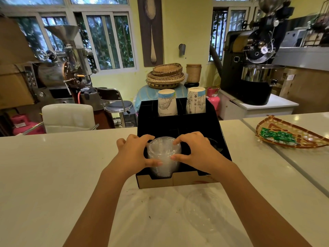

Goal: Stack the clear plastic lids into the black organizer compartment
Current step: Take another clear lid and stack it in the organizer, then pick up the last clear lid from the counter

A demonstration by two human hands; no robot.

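We see both hands closed around one stack of clear lids (163, 154) that sits in the front left compartment of the black organizer (179, 122). Our left hand (132, 154) wraps the stack's left side, its grip curved and partly spread, with the thumb pressed on the near face of the stack and the fingers reaching over the far rim. Our right hand (197, 152) mirrors it on the right side, thumb touching the near edge and fingertips resting on the top lid. Together the two grips pinch the stack between them. How many lids make up the stack we cannot tell; they blur into one cloudy column. The organizer stands on the white tabletop (53, 166), with its pale cardboard front wall facing us. At its back stand two paper cups (167, 102), upside down, side by side in separate rear slots. On the tabletop just in front of the organizer lies a crumpled clear plastic bag (178, 211), and at least one loose clear lid (204, 209) rests on it to the right. Well apart, on the right, one woven tray (292, 134) holds green packets (276, 136), too small to count.
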